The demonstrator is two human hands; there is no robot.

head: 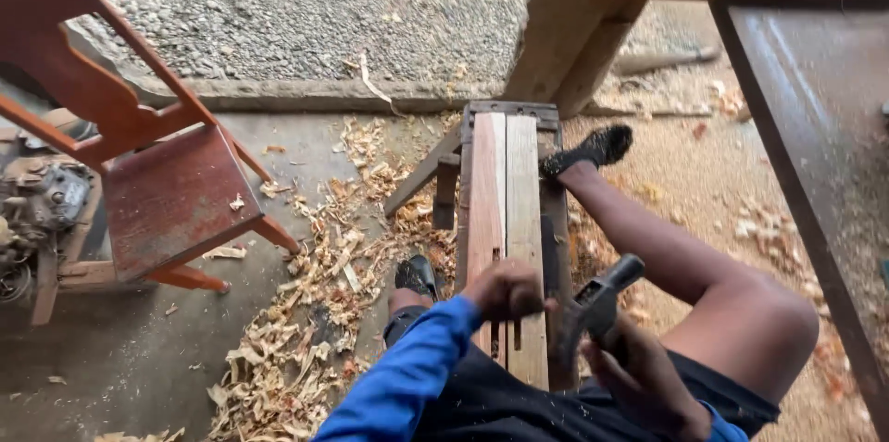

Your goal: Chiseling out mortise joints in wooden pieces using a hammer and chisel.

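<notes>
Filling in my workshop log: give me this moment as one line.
left hand: pressing on wooden plank | right hand: gripping hammer | shavings on floor

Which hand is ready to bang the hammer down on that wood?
Probably the right hand: it grips the hammer, raised beside the plank. The left hand rests on the plank by a narrow slot, seemingly steadying something there, so it is not free to strike.

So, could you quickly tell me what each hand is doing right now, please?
Left hand: closed, pressed on the wooden boards, apparently gripping a thin tool I cannot identify.
Right hand: closed around a hammer.
</notes>
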